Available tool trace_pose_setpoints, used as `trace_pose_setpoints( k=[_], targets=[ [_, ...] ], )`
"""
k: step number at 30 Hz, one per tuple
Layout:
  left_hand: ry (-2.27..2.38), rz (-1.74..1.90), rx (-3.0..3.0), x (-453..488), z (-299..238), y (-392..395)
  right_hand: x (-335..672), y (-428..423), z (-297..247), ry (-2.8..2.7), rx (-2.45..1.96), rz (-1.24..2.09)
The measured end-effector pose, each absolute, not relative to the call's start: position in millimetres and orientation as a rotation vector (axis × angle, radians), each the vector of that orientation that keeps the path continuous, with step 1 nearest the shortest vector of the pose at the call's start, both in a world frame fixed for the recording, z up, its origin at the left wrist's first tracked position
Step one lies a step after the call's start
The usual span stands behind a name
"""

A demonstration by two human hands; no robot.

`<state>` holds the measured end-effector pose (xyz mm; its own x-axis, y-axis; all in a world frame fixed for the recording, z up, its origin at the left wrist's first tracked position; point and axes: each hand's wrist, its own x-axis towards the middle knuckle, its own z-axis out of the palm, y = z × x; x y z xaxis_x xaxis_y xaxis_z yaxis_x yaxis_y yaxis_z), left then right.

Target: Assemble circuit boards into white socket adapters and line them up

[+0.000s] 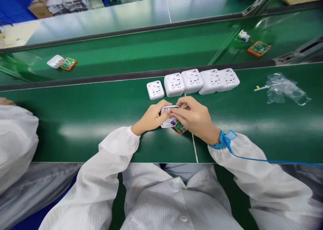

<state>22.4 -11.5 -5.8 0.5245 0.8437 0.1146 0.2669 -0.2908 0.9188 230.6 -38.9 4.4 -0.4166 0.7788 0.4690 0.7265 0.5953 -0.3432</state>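
Pinching white housing (167,117) w/ circuit board (180,126): left hand (150,118) & right hand (195,117), fingers curled tight.

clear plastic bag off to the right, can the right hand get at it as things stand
Probably yes: bare green mat lies between the right hand and the clear plastic bag, nothing in the way. But that hand, with the left hand, grips a white housing, so it is busy.

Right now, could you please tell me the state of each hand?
Left hand: closed on the casing.
Right hand: closed on the casing, with the board under it.
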Motion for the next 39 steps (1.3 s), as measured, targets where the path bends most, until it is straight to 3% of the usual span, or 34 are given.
trace_pose_setpoints(
  k=[4, 9, 12, 14, 20, 23, 28, 39],
  targets=[
    [1.004, 0.82, 1.621, 18.9, -7.6, -6.7, 246.2, -34.2, 13.6, -2.129, -1.184, 0.397],
    [0.998, 0.909, 1.34, 18.4, -10.6, -2.6, 267.4, -24.0, 6.3, -1.996, -1.205, 1.067],
    [0.984, 0.907, 1.269, 19.7, -11.0, -2.4, 268.6, -22.0, 4.0, -1.951, -1.124, 1.221],
    [0.987, 0.933, 1.267, 20.2, -10.9, -2.5, 263.6, -24.8, 5.1, -2.033, -1.12, 1.176],
    [0.999, 0.939, 1.411, 19.3, -8.6, -2.6, 245.2, -37.3, 5.0, -2.326, -1.228, 0.54],
    [1.008, 0.92, 1.468, 19.7, -8.0, -2.9, 257.6, -33.2, 7.6, -2.482, -1.213, 0.378],
    [1.091, 0.781, 1.598, 25.0, -6.0, -6.6, 286.3, -23.6, 16.6, -2.653, -1.177, 0.386],
    [1.093, 0.799, 1.768, 31.0, -7.4, -12.2, 213.9, -41.7, -6.2, -2.144, -0.969, 0.243]
  ],
)
